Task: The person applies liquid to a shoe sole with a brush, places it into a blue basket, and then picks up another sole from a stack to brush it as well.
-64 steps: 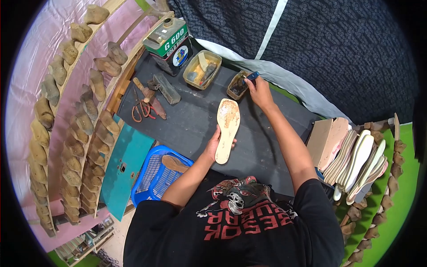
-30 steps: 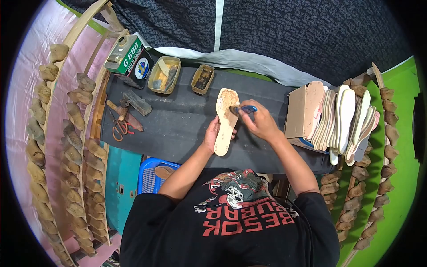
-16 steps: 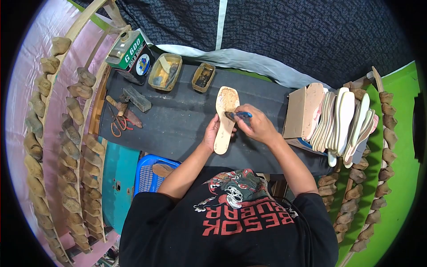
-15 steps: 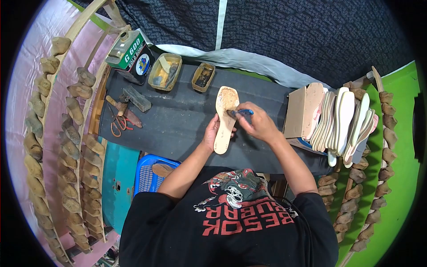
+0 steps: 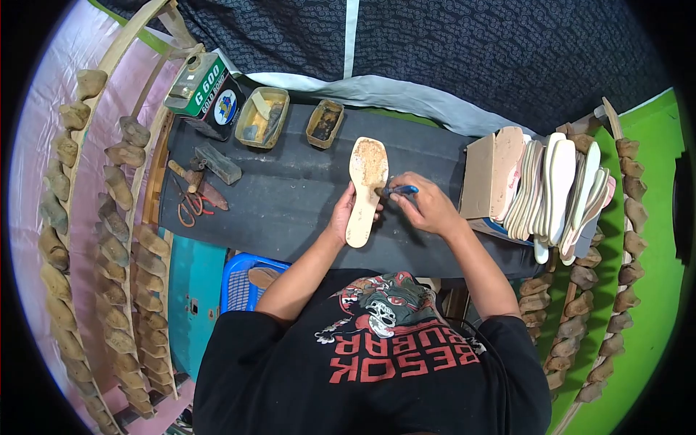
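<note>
My left hand (image 5: 344, 212) grips a pale insole (image 5: 360, 212) by its narrow middle, with fingertips showing past its right edge. The insole's wide end points away from me and bears a rough, brownish coating. My right hand (image 5: 423, 205) is closed around a brush with a blue handle (image 5: 403, 190). Its dark tip is at the right edge of the insole, by the lower end of the coated area. Beyond the insole stands a small open container (image 5: 324, 125) with dark residue inside.
On the dark table (image 5: 290, 196) are a G 600 can (image 5: 206, 94), a tray (image 5: 262, 118), a grey block (image 5: 218, 162), a hammer (image 5: 186, 175) and scissors (image 5: 191, 206). A cardboard box (image 5: 490, 174) of insoles (image 5: 557, 190) stands right; a blue basket (image 5: 235, 283) is below left.
My right hand and the brush have moved slightly down and to the right along the insole. The whole view has shifted a little.
</note>
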